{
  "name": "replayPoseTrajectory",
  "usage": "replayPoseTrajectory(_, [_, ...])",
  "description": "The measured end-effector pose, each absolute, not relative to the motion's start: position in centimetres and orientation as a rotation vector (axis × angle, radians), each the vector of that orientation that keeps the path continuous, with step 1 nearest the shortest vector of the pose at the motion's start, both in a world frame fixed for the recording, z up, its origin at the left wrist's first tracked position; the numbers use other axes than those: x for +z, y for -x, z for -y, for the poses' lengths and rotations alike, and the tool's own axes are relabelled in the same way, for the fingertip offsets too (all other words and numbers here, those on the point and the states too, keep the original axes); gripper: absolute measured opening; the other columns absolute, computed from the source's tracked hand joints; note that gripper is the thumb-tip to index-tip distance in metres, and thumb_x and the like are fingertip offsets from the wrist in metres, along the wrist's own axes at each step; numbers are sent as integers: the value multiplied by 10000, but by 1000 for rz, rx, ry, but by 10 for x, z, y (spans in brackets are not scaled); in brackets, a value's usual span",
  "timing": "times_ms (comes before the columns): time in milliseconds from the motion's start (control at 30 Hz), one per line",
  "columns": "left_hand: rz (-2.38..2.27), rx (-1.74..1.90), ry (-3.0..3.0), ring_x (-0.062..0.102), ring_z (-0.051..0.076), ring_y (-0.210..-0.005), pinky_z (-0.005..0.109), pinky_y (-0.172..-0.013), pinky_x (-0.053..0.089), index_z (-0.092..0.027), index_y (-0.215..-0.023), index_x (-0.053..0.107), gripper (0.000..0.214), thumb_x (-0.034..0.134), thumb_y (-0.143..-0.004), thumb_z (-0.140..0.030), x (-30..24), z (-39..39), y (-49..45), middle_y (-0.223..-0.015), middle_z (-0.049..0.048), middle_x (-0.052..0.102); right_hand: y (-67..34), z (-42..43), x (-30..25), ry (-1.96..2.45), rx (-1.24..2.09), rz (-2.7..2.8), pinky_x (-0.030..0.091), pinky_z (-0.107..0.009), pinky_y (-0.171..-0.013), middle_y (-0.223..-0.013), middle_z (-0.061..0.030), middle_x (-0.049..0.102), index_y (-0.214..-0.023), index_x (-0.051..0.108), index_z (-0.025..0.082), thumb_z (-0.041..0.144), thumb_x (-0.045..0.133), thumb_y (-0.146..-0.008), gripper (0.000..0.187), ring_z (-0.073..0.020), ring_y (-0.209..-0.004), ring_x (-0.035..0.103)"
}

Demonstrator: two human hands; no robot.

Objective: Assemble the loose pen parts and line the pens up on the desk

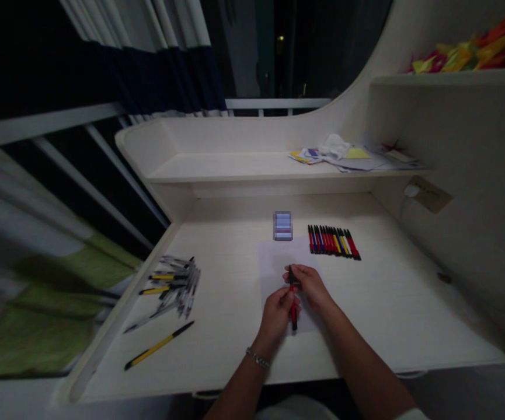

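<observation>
- Pale desk (410,291) set against white railings (278,104) and a white-and-navy curtain (160,73).
- Papers (368,160) lie on its back shelf (234,166); bright, colourful pieces (475,52) sit on a higher shelf (453,78) at right.
- Left hand (277,312) and right hand (310,286) both grip a red-and-black pen (294,309) over a white sheet (273,262).
- Lined-up pens (330,240) lie to the right; a loose heap of pens (176,286) lies left.

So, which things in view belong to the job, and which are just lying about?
Likely the job:
- red-and-black pen, held in left hand and right hand
- white paper sheet beneath
- row of multicoloured pens
- loose pile of slim, mostly greyish pieces
- lone yellow-and-black pen

Probably lying about:
- small pale-screened rectangular device
- crumpled white wad
- multicoloured heap
</observation>
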State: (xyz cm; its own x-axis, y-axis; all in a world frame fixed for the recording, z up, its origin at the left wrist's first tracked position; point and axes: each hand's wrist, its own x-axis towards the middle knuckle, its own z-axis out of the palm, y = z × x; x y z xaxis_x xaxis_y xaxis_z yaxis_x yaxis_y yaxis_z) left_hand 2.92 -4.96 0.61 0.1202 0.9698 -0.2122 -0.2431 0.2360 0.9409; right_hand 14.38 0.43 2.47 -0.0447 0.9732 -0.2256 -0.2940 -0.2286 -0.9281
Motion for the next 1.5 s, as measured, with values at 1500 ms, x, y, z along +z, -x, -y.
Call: replayPoseTrajectory(1500, [-1018,1063,-750,604,141,-522,267,-520,479,-158,-1074,589,524,728,-719,-517,9,66,-17,-669,10,634,-146,-41,34,1191,1520,849,442,-252,-587,-866,-78,729,-977,718,163,424,779,-631,437,-152,-680,618])
